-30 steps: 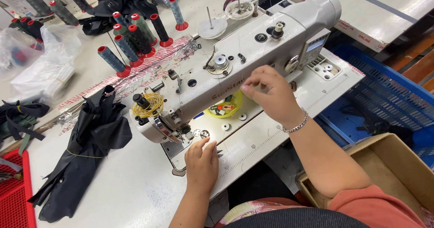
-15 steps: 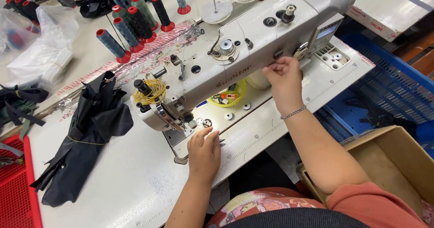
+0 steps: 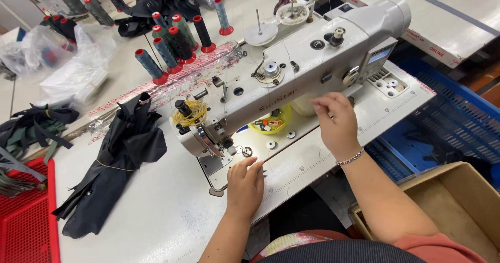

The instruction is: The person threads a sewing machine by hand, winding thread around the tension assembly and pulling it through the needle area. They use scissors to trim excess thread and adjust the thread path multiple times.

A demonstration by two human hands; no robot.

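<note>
A white industrial sewing machine [image 3: 291, 75] stands across the white table [image 3: 156, 216]. My left hand [image 3: 245, 185] rests on the machine bed just in front of the needle plate [image 3: 240, 151], fingers together, holding nothing I can see. My right hand [image 3: 337, 122] is raised beside the machine arm, under its right end, fingers loosely curled near a thin thread; whether it pinches the thread I cannot tell. A silver bracelet is on that wrist. A yellow dish [image 3: 271, 121] with small parts sits under the machine arm.
A bundle of black fabric [image 3: 117, 164] lies left of the machine. Several thread cones [image 3: 174, 39] stand behind it, with plastic bags [image 3: 67, 65] further left. A red basket [image 3: 26, 221] is at the left edge, a blue crate [image 3: 448, 122] and a cardboard box [image 3: 458, 205] at the right.
My right hand has moved down off the top of the machine arm to its front right side. My left hand has stayed by the needle plate. The camera has shifted closer.
</note>
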